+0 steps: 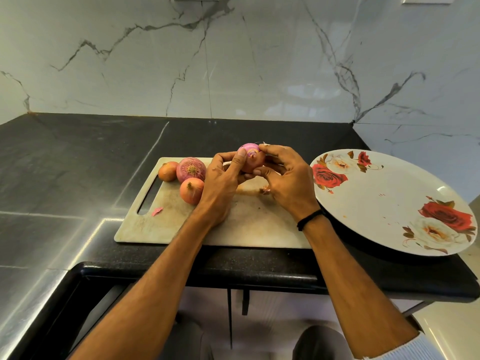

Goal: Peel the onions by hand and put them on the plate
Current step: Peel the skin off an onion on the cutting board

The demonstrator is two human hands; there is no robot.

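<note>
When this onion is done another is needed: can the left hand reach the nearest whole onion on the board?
Probably yes, once freed: the left hand grips the part-peeled onion, but the nearest whole onion lies just beside it, nothing between.

Onion [251,162] — lower half behind fingers [237,162]

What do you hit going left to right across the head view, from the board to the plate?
pink peel scrap → small brown onion → large purple onion → left hand → half-peeled onion, gripped by both hands → right hand → floral plate. The third loose onion lines up with the purple one, so it is left out.
</note>
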